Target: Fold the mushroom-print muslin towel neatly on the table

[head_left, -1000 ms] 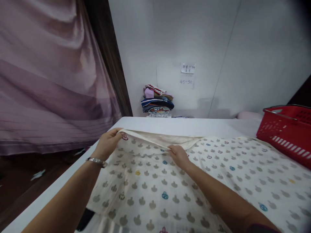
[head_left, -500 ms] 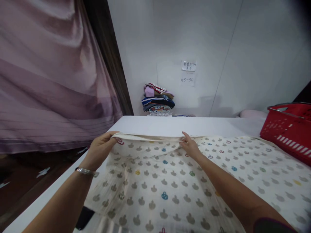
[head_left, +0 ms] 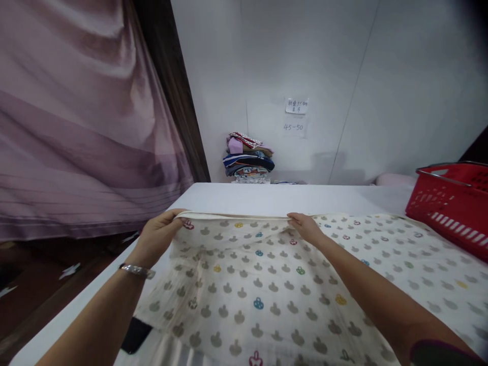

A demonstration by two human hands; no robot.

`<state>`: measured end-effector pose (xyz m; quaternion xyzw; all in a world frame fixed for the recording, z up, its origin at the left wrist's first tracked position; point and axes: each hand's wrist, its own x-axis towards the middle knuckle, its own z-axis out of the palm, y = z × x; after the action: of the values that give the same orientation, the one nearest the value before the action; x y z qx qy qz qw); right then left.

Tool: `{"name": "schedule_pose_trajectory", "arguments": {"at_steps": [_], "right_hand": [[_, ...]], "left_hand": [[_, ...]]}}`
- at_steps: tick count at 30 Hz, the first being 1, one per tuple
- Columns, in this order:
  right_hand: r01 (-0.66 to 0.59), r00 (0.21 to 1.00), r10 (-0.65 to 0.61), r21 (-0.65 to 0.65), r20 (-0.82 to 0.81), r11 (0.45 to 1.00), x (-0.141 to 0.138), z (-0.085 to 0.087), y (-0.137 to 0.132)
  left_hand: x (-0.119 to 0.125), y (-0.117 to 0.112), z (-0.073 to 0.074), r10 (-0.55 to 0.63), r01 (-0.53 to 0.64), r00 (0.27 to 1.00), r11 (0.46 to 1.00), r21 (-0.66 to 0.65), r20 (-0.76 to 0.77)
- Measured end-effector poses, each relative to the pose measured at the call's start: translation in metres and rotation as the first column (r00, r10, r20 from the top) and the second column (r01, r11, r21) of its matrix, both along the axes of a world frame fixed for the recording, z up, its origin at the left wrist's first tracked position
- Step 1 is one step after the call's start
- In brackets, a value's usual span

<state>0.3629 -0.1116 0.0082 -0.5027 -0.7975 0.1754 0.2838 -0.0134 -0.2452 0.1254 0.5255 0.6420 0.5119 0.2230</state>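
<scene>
A cream cloth (head_left: 267,295) printed with small grey and coloured shapes lies spread over the white table (head_left: 267,195). My left hand (head_left: 160,236), with a metal watch on the wrist, pinches the cloth's far left corner. My right hand (head_left: 305,227) grips the same far edge further right, fingers closed on the fabric. The edge runs straight between both hands.
A red plastic basket (head_left: 450,203) stands at the table's right. A stack of folded clothes (head_left: 247,160) sits against the back wall under a paper note (head_left: 296,105). A mauve curtain (head_left: 76,127) hangs on the left. A dark flat object (head_left: 133,335) lies under the cloth's near left edge.
My right hand has slid right along the far edge, away from my left hand. The folded-over flap has been pulled flat and the edge is now straight.
</scene>
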Motion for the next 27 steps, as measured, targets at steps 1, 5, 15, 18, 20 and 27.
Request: {"name": "schedule_pose_trajectory", "arguments": {"at_steps": [1, 5, 15, 18, 20, 27], "right_hand": [[0.001, 1.000, -0.001, -0.014, 0.009, 1.000, 0.000, 0.002, -0.001], [0.043, 0.999, -0.043, -0.024, 0.021, 0.999, -0.003, 0.008, -0.005], [0.083, 0.991, -0.106, 0.232, 0.088, 0.969, 0.000, 0.011, -0.004], [0.036, 0.999, -0.042, 0.217, 0.022, 0.975, 0.002, 0.011, -0.006], [-0.014, 0.998, 0.021, 0.124, -0.059, 0.992, 0.004, 0.012, -0.010], [-0.191, 0.913, 0.100, -0.198, -0.395, 0.961, 0.012, 0.015, -0.019]], "left_hand": [[0.002, -0.001, 0.002, -0.005, 0.004, 1.000, 1.000, 0.005, 0.007], [0.003, -0.007, 0.007, -0.020, 0.020, 1.000, 1.000, 0.009, 0.017], [0.005, -0.017, 0.013, -0.009, 0.009, 1.000, 1.000, -0.011, -0.009], [0.003, -0.016, 0.013, -0.003, 0.004, 1.000, 0.999, -0.041, 0.014], [-0.001, -0.015, 0.013, 0.025, -0.021, 0.997, 0.998, -0.063, 0.069], [-0.011, 0.005, 0.003, 0.064, 0.014, 0.949, 0.970, -0.244, 0.308]]}}
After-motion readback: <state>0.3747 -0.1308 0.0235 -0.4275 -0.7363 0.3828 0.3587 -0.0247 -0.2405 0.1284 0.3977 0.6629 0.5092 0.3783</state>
